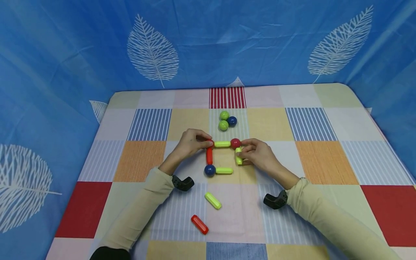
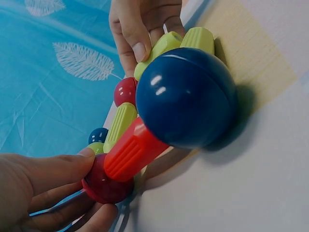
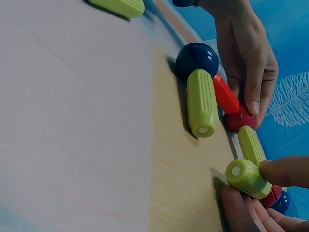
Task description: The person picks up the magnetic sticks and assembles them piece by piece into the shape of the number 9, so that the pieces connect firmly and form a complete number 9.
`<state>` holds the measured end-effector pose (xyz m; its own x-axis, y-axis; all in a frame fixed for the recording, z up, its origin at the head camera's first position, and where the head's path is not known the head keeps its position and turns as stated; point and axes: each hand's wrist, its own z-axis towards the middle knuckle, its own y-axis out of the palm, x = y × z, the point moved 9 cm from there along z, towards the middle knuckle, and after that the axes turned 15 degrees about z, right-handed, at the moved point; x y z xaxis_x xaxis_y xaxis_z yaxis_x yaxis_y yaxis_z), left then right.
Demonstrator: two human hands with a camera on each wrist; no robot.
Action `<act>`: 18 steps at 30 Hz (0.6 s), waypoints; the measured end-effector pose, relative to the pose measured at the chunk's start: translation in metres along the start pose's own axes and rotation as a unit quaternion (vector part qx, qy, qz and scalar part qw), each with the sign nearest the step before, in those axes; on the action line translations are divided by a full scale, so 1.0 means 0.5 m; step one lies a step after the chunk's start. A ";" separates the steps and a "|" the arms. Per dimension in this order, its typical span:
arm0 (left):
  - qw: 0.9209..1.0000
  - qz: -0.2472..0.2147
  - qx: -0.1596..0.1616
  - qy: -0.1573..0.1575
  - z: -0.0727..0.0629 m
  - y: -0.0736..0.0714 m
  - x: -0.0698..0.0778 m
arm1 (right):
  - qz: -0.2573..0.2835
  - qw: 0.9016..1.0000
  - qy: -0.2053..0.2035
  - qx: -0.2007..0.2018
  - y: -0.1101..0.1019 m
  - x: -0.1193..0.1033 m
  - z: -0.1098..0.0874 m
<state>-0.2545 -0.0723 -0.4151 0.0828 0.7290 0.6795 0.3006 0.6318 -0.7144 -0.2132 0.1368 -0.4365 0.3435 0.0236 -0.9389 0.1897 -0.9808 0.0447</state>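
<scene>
On the desk (image 1: 237, 209), we see the left grip (image 1: 192, 143) pinching the far-left red ball (image 2: 107, 187), apparently to steady the joined red rod (image 1: 209, 156), while the right grip (image 1: 259, 154) pinches a green rod (image 3: 248, 180) against the far-right red ball (image 1: 235, 143), likely to align it.

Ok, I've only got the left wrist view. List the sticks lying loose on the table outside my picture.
Observer: The head view shows a loose green stick and a loose red stick, both nearer the person.
Operator: Now say whether the attached green stick at the near blue ball touches the held stick in the right hand.
Observer: It doesn't; the head view shows a gap between them.
Operator: Count what's grouped at the back.
Observer: Three, by the head view: two green balls and a far blue ball.
</scene>
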 end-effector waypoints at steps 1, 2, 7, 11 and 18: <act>1.000 0.000 0.000 0.000 0.000 0.000 0.000 | -0.002 1.000 0.000 -0.001 0.001 0.000 0.000; 1.000 -0.001 0.000 0.000 0.000 0.000 0.000 | -0.003 1.000 0.001 -0.001 0.000 0.000 0.000; 1.000 -0.002 0.002 0.000 0.000 -0.001 0.001 | -0.006 1.000 -0.002 -0.002 0.002 -0.002 0.001; 1.000 0.000 0.002 -0.002 0.001 -0.001 -0.001 | -0.006 1.000 -0.001 -0.003 0.004 -0.002 0.003; 1.000 -0.001 -0.001 -0.005 0.001 0.001 -0.002 | -0.023 1.000 -0.002 -0.003 0.009 0.002 0.006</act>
<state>-0.2548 -0.0727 -0.4165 0.0730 0.7302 0.6794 0.3028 0.6328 -0.7126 -0.2149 0.1319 -0.4382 0.3316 0.0673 -0.9410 0.2096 -0.9778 0.0039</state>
